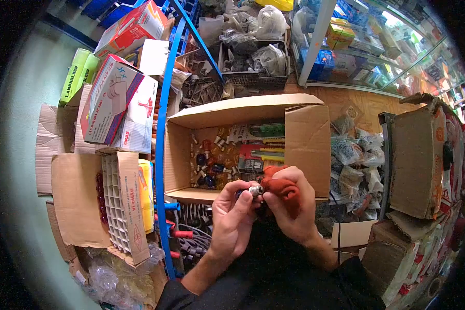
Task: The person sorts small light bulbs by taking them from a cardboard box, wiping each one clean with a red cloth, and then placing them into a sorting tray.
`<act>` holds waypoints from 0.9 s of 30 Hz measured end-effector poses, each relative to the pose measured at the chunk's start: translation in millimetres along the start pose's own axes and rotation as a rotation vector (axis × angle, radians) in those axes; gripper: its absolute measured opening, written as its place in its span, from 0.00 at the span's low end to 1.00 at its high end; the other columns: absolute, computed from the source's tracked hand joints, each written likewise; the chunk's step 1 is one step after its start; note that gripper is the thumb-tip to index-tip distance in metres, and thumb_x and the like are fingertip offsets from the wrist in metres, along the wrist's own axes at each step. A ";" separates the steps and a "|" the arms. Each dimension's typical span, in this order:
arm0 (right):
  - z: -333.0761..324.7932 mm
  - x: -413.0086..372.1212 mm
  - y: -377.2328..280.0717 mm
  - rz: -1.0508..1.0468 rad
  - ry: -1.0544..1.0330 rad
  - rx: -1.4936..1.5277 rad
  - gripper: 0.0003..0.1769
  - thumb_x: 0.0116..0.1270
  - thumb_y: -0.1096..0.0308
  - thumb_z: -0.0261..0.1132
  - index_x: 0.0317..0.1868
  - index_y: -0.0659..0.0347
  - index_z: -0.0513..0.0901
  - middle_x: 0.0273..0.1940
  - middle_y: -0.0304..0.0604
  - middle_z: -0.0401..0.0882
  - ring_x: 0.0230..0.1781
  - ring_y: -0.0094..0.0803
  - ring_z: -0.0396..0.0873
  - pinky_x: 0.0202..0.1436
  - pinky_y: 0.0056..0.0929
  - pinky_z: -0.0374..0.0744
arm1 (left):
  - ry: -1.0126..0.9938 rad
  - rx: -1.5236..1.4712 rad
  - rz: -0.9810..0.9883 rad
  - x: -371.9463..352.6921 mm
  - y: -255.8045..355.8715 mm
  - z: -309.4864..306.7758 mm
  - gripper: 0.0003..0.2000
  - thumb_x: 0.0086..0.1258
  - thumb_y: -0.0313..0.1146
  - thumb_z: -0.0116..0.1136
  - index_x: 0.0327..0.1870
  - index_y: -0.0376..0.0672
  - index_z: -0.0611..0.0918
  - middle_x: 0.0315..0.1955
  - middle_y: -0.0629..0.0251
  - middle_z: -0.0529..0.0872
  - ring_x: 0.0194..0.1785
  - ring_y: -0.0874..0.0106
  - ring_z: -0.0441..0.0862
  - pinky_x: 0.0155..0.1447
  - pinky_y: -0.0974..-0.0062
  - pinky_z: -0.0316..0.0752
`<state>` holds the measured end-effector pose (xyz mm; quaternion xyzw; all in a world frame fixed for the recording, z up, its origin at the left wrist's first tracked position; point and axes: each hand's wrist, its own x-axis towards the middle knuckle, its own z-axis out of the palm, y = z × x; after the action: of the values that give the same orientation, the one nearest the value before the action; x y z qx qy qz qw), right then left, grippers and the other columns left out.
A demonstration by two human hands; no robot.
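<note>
My left hand [233, 214] pinches a small bulb [255, 190] by its dark blue glass, with the silver screw base pointing right. My right hand [297, 206] is closed on a bunched red cloth [283, 187], right beside the bulb's base. Both hands are close together over the front edge of an open cardboard box [307, 139]. Inside the box, small coloured bulbs [206, 164] lie loose on the left, and flat packages [253, 156] lie on the right. My fingers hide part of the bulb and cloth.
A blue metal post [165, 119] stands left of the box. Beyond it are a boxed product [108, 101] and a carton with white dividers [116, 204]. Bagged parts [349, 155] lie to the right. A glass display case [361, 51] stands behind.
</note>
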<state>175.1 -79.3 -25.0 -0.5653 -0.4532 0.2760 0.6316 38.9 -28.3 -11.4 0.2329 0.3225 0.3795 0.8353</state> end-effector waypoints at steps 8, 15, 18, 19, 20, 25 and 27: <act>-8.9 1.7 -23.1 0.529 -0.164 0.540 0.21 0.73 0.70 0.64 0.63 0.64 0.72 0.56 0.47 0.77 0.56 0.34 0.78 0.59 0.31 0.76 | -0.107 0.612 0.331 6.5 4.4 -11.4 0.10 0.68 0.19 0.64 0.47 0.38 0.78 0.53 0.60 0.79 0.50 0.71 0.81 0.57 0.76 0.76; 1.3 -1.5 -13.6 0.313 -0.206 0.508 0.27 0.73 0.68 0.62 0.69 0.66 0.69 0.68 0.50 0.70 0.70 0.36 0.67 0.73 0.34 0.64 | 0.009 0.907 0.450 3.7 26.2 -15.6 0.13 0.69 0.25 0.65 0.54 0.35 0.81 0.49 0.59 0.85 0.50 0.72 0.83 0.57 0.75 0.76; 1.7 1.4 -15.2 0.269 -0.192 0.412 0.28 0.72 0.66 0.64 0.70 0.63 0.69 0.70 0.52 0.67 0.71 0.42 0.67 0.74 0.38 0.62 | -0.046 0.420 0.387 11.3 23.3 -18.7 0.15 0.76 0.33 0.60 0.57 0.36 0.76 0.53 0.58 0.82 0.55 0.73 0.81 0.61 0.74 0.74; 1.3 4.4 -11.1 0.129 -0.235 0.240 0.29 0.71 0.65 0.64 0.70 0.61 0.70 0.71 0.53 0.66 0.71 0.45 0.66 0.74 0.40 0.62 | -0.014 0.483 0.403 11.2 21.5 -15.8 0.16 0.77 0.36 0.59 0.57 0.36 0.74 0.52 0.59 0.82 0.55 0.73 0.81 0.61 0.74 0.74; 1.5 6.1 -8.2 -0.010 -0.273 0.067 0.29 0.71 0.65 0.65 0.70 0.60 0.70 0.72 0.53 0.65 0.71 0.47 0.66 0.75 0.42 0.62 | 0.017 0.545 0.416 10.1 19.0 -11.5 0.18 0.77 0.39 0.58 0.58 0.37 0.72 0.51 0.60 0.81 0.56 0.73 0.80 0.61 0.75 0.74; 11.2 9.9 -9.7 -0.216 -0.410 -0.222 0.41 0.55 0.66 0.71 0.72 0.57 0.69 0.73 0.50 0.64 0.64 0.53 0.70 0.69 0.46 0.69 | 0.013 0.546 0.375 8.5 11.8 -10.5 0.12 0.82 0.34 0.47 0.59 0.40 0.65 0.66 0.46 0.74 0.64 0.69 0.75 0.69 0.72 0.68; 12.1 5.2 -7.7 -0.220 -0.375 -0.258 0.41 0.55 0.66 0.72 0.72 0.57 0.69 0.73 0.49 0.65 0.63 0.53 0.71 0.68 0.46 0.70 | -0.043 0.459 0.374 11.0 16.0 -11.8 0.12 0.82 0.33 0.47 0.59 0.40 0.66 0.70 0.42 0.69 0.68 0.67 0.72 0.71 0.69 0.65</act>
<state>165.4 -70.8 -16.8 -0.5275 -0.6528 0.2454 0.4852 28.3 -8.4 -13.4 0.4789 0.3339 0.4389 0.6831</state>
